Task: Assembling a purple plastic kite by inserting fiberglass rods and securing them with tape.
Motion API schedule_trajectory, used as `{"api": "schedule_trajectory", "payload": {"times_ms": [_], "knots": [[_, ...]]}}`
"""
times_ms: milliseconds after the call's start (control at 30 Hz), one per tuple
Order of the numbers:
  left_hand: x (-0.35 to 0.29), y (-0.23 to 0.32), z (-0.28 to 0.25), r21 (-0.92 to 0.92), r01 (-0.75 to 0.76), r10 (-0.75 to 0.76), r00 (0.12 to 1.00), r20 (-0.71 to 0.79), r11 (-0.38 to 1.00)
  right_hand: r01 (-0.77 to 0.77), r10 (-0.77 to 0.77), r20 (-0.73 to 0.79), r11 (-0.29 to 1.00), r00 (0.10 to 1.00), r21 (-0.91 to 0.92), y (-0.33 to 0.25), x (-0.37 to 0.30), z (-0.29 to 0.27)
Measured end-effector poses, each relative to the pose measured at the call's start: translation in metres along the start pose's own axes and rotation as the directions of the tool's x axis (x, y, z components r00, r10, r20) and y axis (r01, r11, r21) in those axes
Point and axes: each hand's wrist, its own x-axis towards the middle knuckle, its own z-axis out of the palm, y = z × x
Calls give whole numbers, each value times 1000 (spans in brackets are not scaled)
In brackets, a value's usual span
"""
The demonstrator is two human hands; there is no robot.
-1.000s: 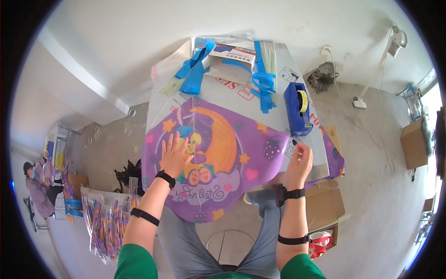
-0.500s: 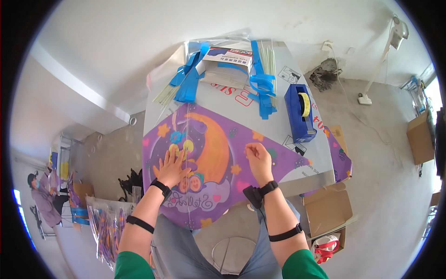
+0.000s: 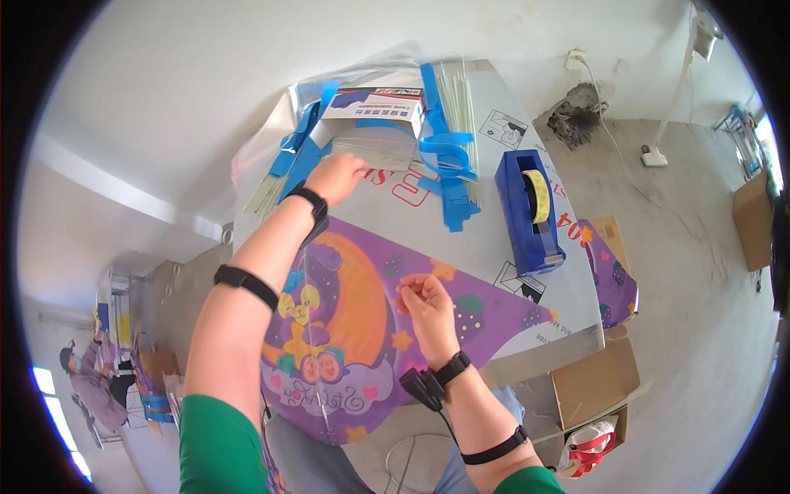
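Observation:
A purple kite sheet (image 3: 362, 247) with an orange moon, a yellow cartoon animal and mirrored lettering lies across the near part of the table. My left hand (image 3: 333, 179) reaches over its far corner to the front of an open box (image 3: 374, 107) holding thin pale rods (image 3: 383, 152). Its fingers are drawn together at the near ends of the rods; what they grip, if anything, is hidden. Above the sheet's right half, my right hand (image 3: 431, 317) is closed in a pinch, and anything between the fingertips is too small to name.
Blue strips (image 3: 453, 177) and bundled pale rods (image 3: 457, 95) flank the box. A blue tape dispenser (image 3: 527, 222) with yellow tape stands at the table's right. Cardboard boxes (image 3: 597, 370) sit beside the table. Far left, another person (image 3: 95, 387) is near a rack.
My left hand has lifted off the sheet and moved forward to the box of rods. My right hand stays pinched over the sheet, slightly left and lower in view. The view has shifted.

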Motion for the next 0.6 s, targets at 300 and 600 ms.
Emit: {"api": "schedule_trajectory", "payload": {"times_ms": [300, 600], "knots": [[69, 4, 50, 357, 8, -44, 995, 93, 934, -37, 38, -16, 997, 999, 64, -9, 5, 6], [68, 18, 41, 425, -7, -17, 999, 51, 905, -69, 68, 13, 994, 998, 82, -11, 2, 2]]}}
